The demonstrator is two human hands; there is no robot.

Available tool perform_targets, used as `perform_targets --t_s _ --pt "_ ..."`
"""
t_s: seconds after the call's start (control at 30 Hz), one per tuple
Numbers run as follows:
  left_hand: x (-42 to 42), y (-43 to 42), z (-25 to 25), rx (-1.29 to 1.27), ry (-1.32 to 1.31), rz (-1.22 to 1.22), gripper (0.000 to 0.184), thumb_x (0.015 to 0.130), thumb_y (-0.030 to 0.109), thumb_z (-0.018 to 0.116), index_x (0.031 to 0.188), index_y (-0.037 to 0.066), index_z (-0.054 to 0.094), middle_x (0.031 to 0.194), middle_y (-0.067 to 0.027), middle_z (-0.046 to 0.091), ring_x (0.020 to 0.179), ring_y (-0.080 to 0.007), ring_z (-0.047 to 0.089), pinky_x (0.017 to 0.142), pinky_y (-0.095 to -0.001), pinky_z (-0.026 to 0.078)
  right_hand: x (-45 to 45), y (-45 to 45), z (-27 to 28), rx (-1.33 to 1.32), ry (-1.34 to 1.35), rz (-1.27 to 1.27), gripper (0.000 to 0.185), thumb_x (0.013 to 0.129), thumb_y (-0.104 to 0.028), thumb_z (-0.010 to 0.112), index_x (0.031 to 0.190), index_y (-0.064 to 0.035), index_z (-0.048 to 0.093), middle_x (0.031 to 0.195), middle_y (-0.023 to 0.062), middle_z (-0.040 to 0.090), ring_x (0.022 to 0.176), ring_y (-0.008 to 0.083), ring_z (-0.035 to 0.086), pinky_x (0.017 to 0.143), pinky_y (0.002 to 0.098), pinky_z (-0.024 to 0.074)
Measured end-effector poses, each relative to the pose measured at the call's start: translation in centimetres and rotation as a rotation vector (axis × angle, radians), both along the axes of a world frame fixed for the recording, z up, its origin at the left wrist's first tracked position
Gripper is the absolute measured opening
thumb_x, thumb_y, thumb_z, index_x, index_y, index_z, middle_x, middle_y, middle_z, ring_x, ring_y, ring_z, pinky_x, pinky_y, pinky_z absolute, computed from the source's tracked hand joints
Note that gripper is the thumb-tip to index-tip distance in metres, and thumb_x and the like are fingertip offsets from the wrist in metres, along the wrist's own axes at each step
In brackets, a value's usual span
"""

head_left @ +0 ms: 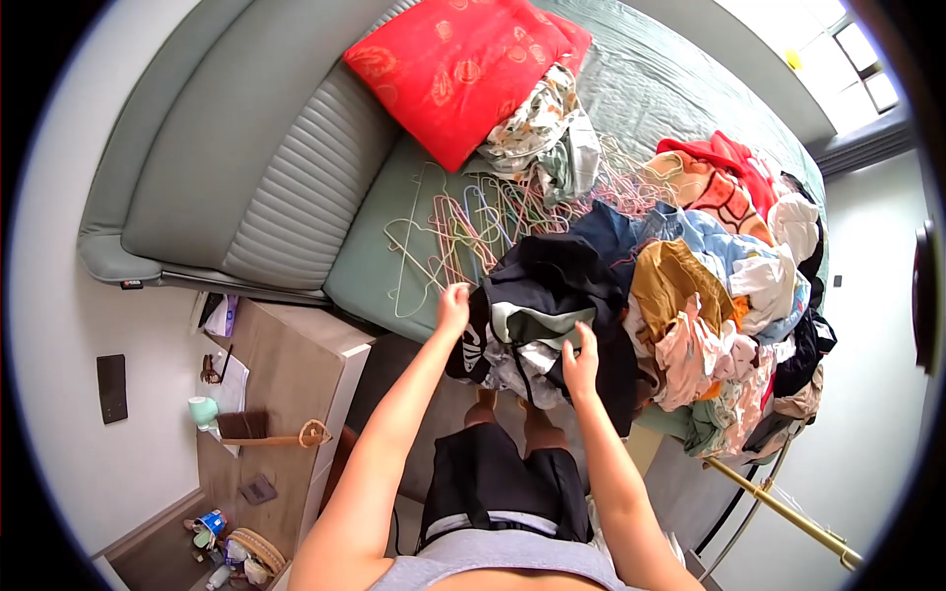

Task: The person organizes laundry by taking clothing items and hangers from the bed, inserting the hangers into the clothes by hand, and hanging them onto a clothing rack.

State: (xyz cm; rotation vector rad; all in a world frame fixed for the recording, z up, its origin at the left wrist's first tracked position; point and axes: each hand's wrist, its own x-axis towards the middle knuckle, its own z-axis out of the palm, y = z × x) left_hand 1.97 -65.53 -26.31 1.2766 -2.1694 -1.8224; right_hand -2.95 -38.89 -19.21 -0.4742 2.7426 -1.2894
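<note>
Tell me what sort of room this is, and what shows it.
Most likely a bedroom: there is a wide bed with a padded grey headboard, and a wooden cabinet stands beside it like a bedside unit.

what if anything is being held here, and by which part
A black garment, seemingly by its left edge, in the left hand. The right hand is at its grey part; whether it grips there cannot be told.
</note>
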Motion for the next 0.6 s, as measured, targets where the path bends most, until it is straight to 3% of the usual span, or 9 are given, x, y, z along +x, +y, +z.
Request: perform_targets --t_s 0.03,0.1,0.17,0.23,0.33,0.43,0.47,0.5,0.6 --pt "0.1 -1.6 -1.5 -0.343 -0.119 -0.040 0.030 0.086 0.023 0.052 0.106 0.000 0.054 0.102 -0.0145 0.058 0.091 -0.0292 0.057 0.078 -0.0359 0.047 1.0 0.1 -0.5 -0.002 -0.165 -0.047 0.038 0.079 -0.005 0.058 0.115 0.0009 0.051 0.116 0.0186 0.052 0.110 0.0318 0.050 0.095 0.0357 0.0390" --pt "1.6 -3.9 -7.0 -0.729 -0.151 -0.065 0.038 0.080 0.016 0.055 0.114 0.000 0.047 0.113 -0.0186 0.051 0.103 -0.0363 0.051 0.088 -0.0396 0.042 2.6 0.9 -2.6 -0.039 -0.271 -0.071 0.033 0.080 -0.006 0.058 0.112 0.0006 0.054 0.110 0.0171 0.057 0.104 0.0289 0.055 0.090 0.0342 0.0428" --pt "1.7 -5.3 -6.5 -0.558 -0.555 -0.154 0.055 0.082 0.027 0.057 0.126 0.001 0.035 0.124 -0.0185 0.047 0.116 -0.0338 0.044 0.098 -0.0443 0.034 3.7 1.4 -2.9 -0.070 -0.398 -0.099 0.029 0.081 -0.006 0.058 0.109 0.0007 0.056 0.103 0.0150 0.061 0.096 0.0252 0.060 0.084 0.0317 0.0459" --pt "1.8 -5.9 -6.0 -0.456 -0.801 -0.320 0.046 0.083 0.038 0.055 0.119 0.010 0.049 0.116 -0.0144 0.055 0.113 -0.0292 0.049 0.101 -0.0515 0.027 4.4 2.2 -3.8 -0.131 -0.505 -0.103 0.025 0.082 -0.004 0.056 0.107 0.0011 0.058 0.097 0.0128 0.064 0.089 0.0181 0.062 0.079 0.0279 0.0480" --pt "1.8 -7.4 -6.5 -0.255 -0.756 -0.505 0.035 0.084 0.047 0.049 0.093 0.017 0.065 0.087 -0.0104 0.065 0.096 -0.0250 0.059 0.098 -0.0518 0.027 4.0 2.2 -3.4 -0.095 -0.618 -0.068 0.023 0.084 0.000 0.052 0.107 0.0023 0.056 0.094 0.0088 0.064 0.088 0.0133 0.060 0.079 0.0246 0.0467" --pt "2.0 -5.7 -4.5 -0.520 -0.445 -0.238 0.039 0.086 0.047 0.046 0.069 0.018 0.065 0.066 -0.0061 0.063 0.075 -0.0252 0.062 0.092 -0.0481 0.032 3.1 1.0 -3.5 -0.146 -0.607 -0.110 0.024 0.083 -0.003 0.056 0.107 0.0003 0.056 0.089 0.0086 0.066 0.083 0.0131 0.062 0.075 0.0249 0.0476" --pt "1.9 -5.2 -3.4 -0.578 -0.370 -0.193 0.037 0.089 0.042 0.043 0.071 0.017 0.062 0.065 -0.0057 0.063 0.068 -0.0281 0.061 0.092 -0.0508 0.030 2.7 0.4 -3.5 -0.172 -0.594 -0.092 0.024 0.083 -0.003 0.056 0.107 -0.0005 0.055 0.087 0.0077 0.066 0.080 0.0123 0.061 0.073 0.0241 0.0473" --pt "1.9 -4.4 -1.8 -0.597 -0.271 -0.094 0.036 0.090 0.039 0.045 0.068 0.014 0.061 0.062 -0.0058 0.062 0.062 -0.0282 0.058 0.083 -0.0450 0.035 2.2 -0.5 -3.0 -0.221 -0.588 -0.067 0.024 0.084 -0.004 0.056 0.107 -0.0006 0.055 0.087 0.0075 0.065 0.080 0.0121 0.061 0.073 0.0240 0.0472" --pt "2.6 -2.0 2.6 -0.440 -0.019 0.061 0.033 0.089 0.030 0.049 0.064 0.010 0.056 0.057 -0.0061 0.058 0.057 -0.0277 0.055 0.068 -0.0393 0.037 0.7 -4.3 -0.7 -0.393 -0.590 0.007 0.024 0.086 -0.005 0.057 0.110 -0.0005 0.054 0.090 0.0065 0.065 0.083 0.0111 0.060 0.075 0.0232 0.0465"
